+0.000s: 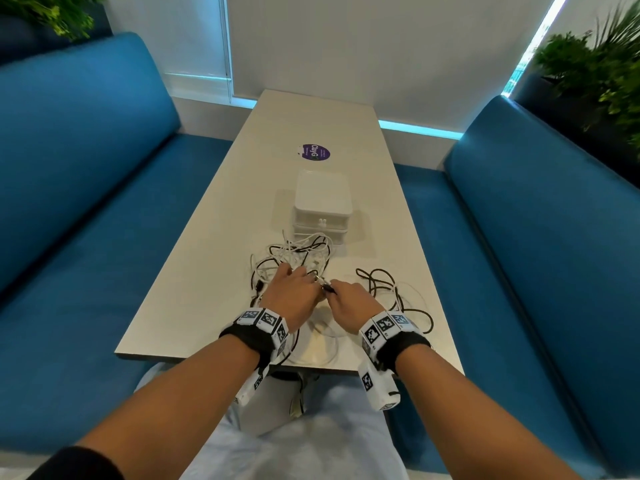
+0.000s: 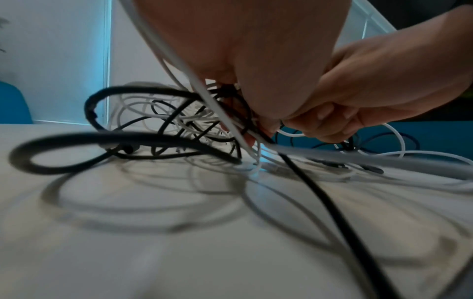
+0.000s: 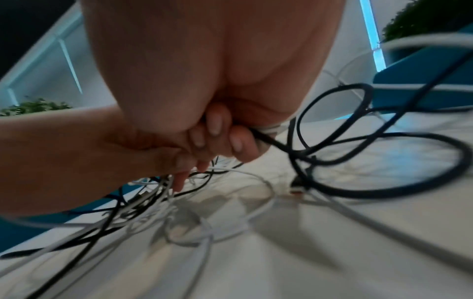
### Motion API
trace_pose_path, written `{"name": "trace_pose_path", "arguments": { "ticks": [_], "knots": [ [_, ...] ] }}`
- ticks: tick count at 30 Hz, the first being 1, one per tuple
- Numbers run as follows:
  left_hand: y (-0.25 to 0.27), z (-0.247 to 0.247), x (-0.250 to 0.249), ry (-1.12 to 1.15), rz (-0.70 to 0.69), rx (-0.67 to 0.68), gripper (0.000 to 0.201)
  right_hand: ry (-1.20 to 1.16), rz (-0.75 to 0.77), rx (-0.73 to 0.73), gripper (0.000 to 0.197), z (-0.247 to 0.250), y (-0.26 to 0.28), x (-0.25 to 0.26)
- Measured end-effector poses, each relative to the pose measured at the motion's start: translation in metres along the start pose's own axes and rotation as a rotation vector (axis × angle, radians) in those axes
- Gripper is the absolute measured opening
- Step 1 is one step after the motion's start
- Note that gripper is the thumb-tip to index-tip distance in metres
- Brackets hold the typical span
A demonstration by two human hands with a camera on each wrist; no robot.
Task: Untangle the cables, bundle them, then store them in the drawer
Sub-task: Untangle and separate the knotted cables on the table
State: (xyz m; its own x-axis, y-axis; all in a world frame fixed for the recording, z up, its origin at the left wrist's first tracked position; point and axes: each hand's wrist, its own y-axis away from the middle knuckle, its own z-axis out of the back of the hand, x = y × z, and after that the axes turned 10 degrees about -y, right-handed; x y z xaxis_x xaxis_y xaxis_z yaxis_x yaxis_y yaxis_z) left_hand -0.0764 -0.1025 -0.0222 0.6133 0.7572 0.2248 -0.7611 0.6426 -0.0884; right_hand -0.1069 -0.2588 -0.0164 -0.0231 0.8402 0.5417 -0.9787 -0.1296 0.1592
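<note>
worktop [image 1: 214,258]: long pale slab running away from the person, with everything on it

drawer box [image 1: 322,202]: small white stack, shut, straight past the tangle

cables [image 1: 294,258]: black and white knot just ahead of both hands; looser black loops [image 1: 384,289] trail off right

left hand [image 1: 294,292]: fingers dug into the knot, curled round strands, so nearer the mess

right hand [image 1: 349,303]: grip closed on a black cable, guessing it pulls right, away from the knot

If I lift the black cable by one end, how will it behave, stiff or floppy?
Probably floppy: the black cable lies in loose loops on the table. It will likely drag the white cables, since they cross in a tangle. The right hand grips it easily, so it seems light.
</note>
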Motion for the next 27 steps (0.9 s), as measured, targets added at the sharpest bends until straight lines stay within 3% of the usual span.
{"name": "trace_pose_path", "arguments": {
  "ticks": [3,9,18,27],
  "knots": [
    [0.002,-0.002,-0.001,0.004,0.013,0.004,0.026,0.035,-0.012,0.03,0.021,0.002,0.003,-0.006],
    [0.004,0.002,0.0,-0.076,0.043,-0.02,0.025,0.301,-0.045,-0.069,0.026,0.016,0.008,-0.017],
    [0.005,0.023,-0.006,-0.208,0.062,0.1,0.021,0.311,-0.227,-0.121,0.025,0.042,0.013,-0.042],
    [0.012,-0.005,0.002,-0.061,-0.018,-0.069,0.021,0.362,-0.278,-0.181,0.024,0.037,0.02,-0.046]
  ]
}}
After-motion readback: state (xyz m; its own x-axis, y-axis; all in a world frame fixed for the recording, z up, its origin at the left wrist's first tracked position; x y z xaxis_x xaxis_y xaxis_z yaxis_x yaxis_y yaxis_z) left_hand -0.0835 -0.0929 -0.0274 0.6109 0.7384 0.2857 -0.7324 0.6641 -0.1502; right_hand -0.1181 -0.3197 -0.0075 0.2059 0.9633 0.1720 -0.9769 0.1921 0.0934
